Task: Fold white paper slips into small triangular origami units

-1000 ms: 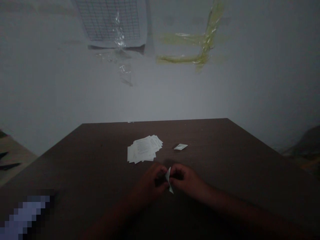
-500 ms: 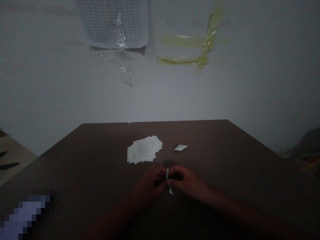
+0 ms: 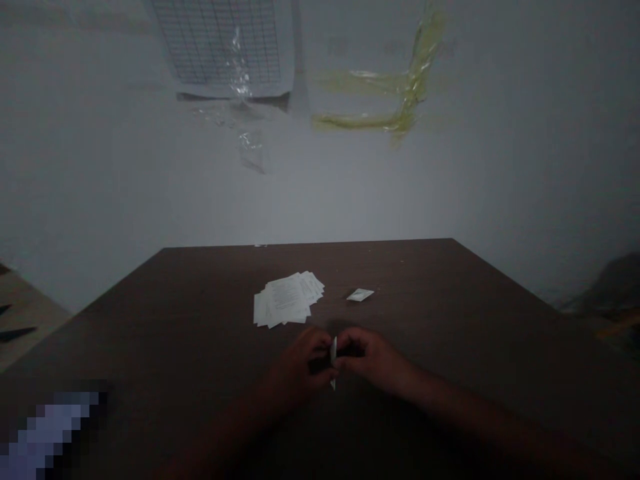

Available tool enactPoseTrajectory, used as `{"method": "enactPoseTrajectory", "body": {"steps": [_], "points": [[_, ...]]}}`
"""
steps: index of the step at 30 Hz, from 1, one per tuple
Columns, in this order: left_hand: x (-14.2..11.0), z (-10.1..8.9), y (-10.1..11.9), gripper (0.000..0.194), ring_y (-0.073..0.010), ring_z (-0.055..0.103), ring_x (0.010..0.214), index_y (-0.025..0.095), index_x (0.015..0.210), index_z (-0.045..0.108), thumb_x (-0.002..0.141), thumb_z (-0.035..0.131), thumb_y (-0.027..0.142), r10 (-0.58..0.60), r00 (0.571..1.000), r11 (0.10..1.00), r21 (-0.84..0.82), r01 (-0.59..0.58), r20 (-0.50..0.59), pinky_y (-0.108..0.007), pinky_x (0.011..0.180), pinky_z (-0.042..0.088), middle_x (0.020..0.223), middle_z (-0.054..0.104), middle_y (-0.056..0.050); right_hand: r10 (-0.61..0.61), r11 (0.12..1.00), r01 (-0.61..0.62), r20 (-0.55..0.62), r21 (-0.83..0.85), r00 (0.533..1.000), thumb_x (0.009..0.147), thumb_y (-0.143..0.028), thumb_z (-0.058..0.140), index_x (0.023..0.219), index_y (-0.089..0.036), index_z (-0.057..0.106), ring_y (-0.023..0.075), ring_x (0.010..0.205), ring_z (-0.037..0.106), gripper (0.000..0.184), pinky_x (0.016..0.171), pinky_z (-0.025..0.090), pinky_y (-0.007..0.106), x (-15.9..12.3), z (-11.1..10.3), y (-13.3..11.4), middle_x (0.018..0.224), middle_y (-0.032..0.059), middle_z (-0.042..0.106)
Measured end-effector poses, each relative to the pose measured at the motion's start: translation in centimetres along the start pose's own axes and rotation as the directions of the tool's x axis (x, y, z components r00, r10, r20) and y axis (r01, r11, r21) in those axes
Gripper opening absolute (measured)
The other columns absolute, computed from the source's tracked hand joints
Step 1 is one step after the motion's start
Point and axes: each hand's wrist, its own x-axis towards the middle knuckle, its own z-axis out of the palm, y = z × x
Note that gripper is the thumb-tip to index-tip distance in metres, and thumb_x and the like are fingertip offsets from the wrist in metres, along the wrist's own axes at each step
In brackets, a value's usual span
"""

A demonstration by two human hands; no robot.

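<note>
Between my two hands a small piece of white paper stands nearly edge-on. My left hand pinches it from the left. From the other side my right hand grips it with thumb and forefinger, the fingers curved. Part of the paper is hidden behind the fingertips. Beyond my left hand lies a loose pile of printed white paper sheets, overlapping at uneven angles. A small folded paper rests on the table past my right hand.
The dark brown table reaches to a grey wall. A gridded sheet and strips of yellowish tape are stuck on that wall. At the front left is a blurred, pixelated bright object.
The lower end of the held paper, which angled out to the right, now lines up almost upright with the rest. Both hands stay in nearly the same place.
</note>
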Motion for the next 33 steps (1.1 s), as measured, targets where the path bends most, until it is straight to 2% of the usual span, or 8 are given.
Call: {"method": "enactPoseTrajectory", "body": {"steps": [4, 7, 12, 15, 21, 26, 30, 33], "points": [[0.2, 0.0, -0.4, 0.035, -0.0275, 0.079, 0.128, 0.027, 0.126, 0.071, 0.095, 0.084, 0.017, -0.035, 0.999, 0.998, -0.054, 0.036, 0.002, -0.051, 0.118, 0.069, 0.132, 0.074, -0.007, 0.036, 0.997, -0.037, 0.013, 0.065, 0.999, 0.087, -0.027, 0.087, 0.097, -0.025, 0.079, 0.0238, 0.092, 0.078, 0.013, 0.09, 0.063, 0.039, 0.1, 0.1, 0.2, 0.095, 0.0008, 0.081], [0.2, 0.3, -0.5, 0.038, -0.0278, 0.078, 0.127, 0.026, 0.126, 0.071, 0.092, 0.083, 0.015, -0.029, 0.999, 0.997, -0.073, 0.026, -0.038, -0.051, 0.119, 0.068, 0.132, 0.075, -0.008, 0.018, 1.0, -0.018, -0.04, -0.015, 0.999, 0.089, -0.021, 0.08, 0.097, -0.024, 0.077, 0.0221, 0.089, 0.075, 0.01, 0.084, 0.06, 0.035, -0.1, 0.5, 0.1, 0.093, 0.0001, 0.079], [-0.2, 0.7, 0.9, 0.043, -0.0289, 0.075, 0.131, 0.025, 0.132, 0.07, 0.092, 0.079, 0.016, 0.089, 0.995, 0.996, -0.001, -0.09, -0.051, -0.049, 0.119, 0.068, 0.138, 0.073, -0.009, -0.047, 0.982, 0.024, -0.116, -0.189, 0.992, 0.083, -0.012, 0.076, 0.099, -0.025, 0.075, 0.0236, 0.092, 0.074, 0.02, 0.084, 0.055, 0.035, -0.6, 1.3, -0.6, 0.097, 0.001, 0.08], [-0.5, 0.8, 2.0, 0.044, -0.0302, 0.072, 0.136, 0.026, 0.137, 0.071, 0.095, 0.073, 0.015, 0.145, 0.988, 0.986, 0.091, -0.14, -0.057, -0.046, 0.12, 0.067, 0.14, 0.074, -0.011, -0.044, 0.983, 0.017, -0.147, -0.182, 0.988, 0.084, -0.012, 0.075, 0.096, -0.025, 0.071, 0.0241, 0.091, 0.074, 0.018, 0.083, 0.055, 0.035, -0.7, 1.4, -0.5, 0.095, 0.0007, 0.079], [-0.6, 0.6, 2.5, 0.048, -0.031, 0.072, 0.135, 0.027, 0.14, 0.069, 0.094, 0.069, 0.014, 0.22, 0.971, 0.97, 0.126, -0.208, -0.09, -0.047, 0.114, 0.068, 0.141, 0.072, -0.011, -0.087, 0.99, 0.064, -0.181, -0.128, 0.98, 0.087, -0.016, 0.074, 0.102, -0.027, 0.071, 0.024, 0.092, 0.077, 0.018, 0.084, 0.058, 0.036, -0.7, 1.5, 0.4, 0.099, 0.001, 0.08], [-0.5, -0.1, 2.5, 0.042, -0.0302, 0.073, 0.126, 0.026, 0.135, 0.075, 0.094, 0.069, 0.018, 0.162, 0.982, 0.985, 0.07, -0.156, -0.093, -0.045, 0.105, 0.066, 0.136, 0.071, -0.011, -0.147, 0.986, 0.133, -0.161, -0.096, 0.976, 0.092, -0.024, 0.077, 0.102, -0.027, 0.073, 0.0232, 0.09, 0.077, 0.011, 0.085, 0.059, 0.036, -0.9, 1.4, 0.2, 0.097, 0.0015, 0.08], [-0.2, -0.7, 2.4, 0.032, -0.0314, 0.074, 0.121, 0.025, 0.126, 0.081, 0.095, 0.074, 0.027, 0.068, 0.993, 0.997, -0.039, -0.072, -0.095, -0.044, 0.105, 0.062, 0.128, 0.075, -0.01, -0.114, 0.989, 0.126, -0.137, 0.083, 0.984, 0.094, -0.032, 0.083, 0.104, -0.027, 0.074, 0.0256, 0.097, 0.081, 0.014, 0.089, 0.063, 0.039, -0.9, 1.3, 0.1, 0.103, 0.0042, 0.084], [-0.1, -0.9, 2.3, 0.032, -0.0329, 0.074, 0.119, 0.024, 0.124, 0.084, 0.095, 0.076, 0.033, -0.032, 0.994, 0.992, -0.128, 0.02, -0.1, -0.045, 0.108, 0.059, 0.123, 0.079, -0.009, -0.075, 0.971, 0.098, -0.112, 0.218, 0.991, 0.095, -0.037, 0.086, 0.109, -0.027, 0.076, 0.0273, 0.105, 0.084, 0.02, 0.095, 0.065, 0.041, -0.9, 1.4, 0.5, 0.109, 0.0056, 0.086]]}}
